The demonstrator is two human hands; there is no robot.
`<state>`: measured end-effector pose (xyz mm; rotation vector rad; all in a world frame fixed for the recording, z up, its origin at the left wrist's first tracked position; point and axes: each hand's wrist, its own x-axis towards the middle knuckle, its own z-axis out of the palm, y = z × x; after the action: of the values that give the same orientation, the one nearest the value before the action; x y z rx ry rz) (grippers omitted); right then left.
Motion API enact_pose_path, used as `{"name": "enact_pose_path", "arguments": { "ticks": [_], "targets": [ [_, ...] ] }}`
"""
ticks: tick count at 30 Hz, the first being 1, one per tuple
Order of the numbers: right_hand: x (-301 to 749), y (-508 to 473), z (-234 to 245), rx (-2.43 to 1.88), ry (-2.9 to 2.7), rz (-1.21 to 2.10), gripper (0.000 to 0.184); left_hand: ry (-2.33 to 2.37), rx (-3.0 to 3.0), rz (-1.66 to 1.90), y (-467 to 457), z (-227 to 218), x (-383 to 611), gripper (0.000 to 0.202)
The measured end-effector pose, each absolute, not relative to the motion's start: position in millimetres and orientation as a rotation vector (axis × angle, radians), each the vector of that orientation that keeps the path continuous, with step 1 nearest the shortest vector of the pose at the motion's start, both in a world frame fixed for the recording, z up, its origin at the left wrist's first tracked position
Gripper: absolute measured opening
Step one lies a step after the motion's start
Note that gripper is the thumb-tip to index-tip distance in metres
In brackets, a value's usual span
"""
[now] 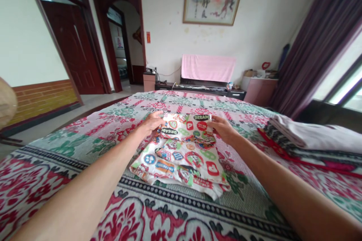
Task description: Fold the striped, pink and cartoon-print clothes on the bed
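Left hand (pixel 152 122) and right hand (pixel 223 128) pinch the sticker-print cloth (pixel 183 158) at its folded far end (holding edges square). Cloth flat on floral bedspread (pixel 85 135).

Matt printed cloth garment (pixel 183 154), woven bedspread (pixel 85 143)

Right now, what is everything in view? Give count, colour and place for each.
printed cloth: one, white with colourful badges, folded mid-bed.
bedspread: one, red, green and white floral, over the bed.
folded bedding: one stack, white over dark, bed's right side.
towel: one, pink, draped on the far cabinet.
framed picture: one, pale, far wall.
curtain: one, dark purple, right.
door: one, dark red, left.
left hand: one, gripping the cloth's far-left edge.
right hand: one, gripping its far-right edge.
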<state>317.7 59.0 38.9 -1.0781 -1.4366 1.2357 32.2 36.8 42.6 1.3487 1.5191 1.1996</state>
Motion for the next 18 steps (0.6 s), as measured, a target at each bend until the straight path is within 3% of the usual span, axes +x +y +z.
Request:
{"name": "enact_pose_path", "arguments": {
  "ticks": [6,12,15,18],
  "targets": [
    [320,34,60,-1.029,-1.660,1.270,0.038,1.529,1.461,1.179,34,48,28,0.067],
    [326,50,38,-1.374,-1.484,0.837,0.045,1.809,1.583,1.115,35,30,26,0.053],
    [333,58,26,-1.484,-1.554,0.624,0.037,2.069,1.655,1.006,28,34,24,0.024],
    [337,56,24,-1.550,-1.657,0.651,0.020,2.142,1.658,0.746,20,44,27,0.027]
  ]
}}
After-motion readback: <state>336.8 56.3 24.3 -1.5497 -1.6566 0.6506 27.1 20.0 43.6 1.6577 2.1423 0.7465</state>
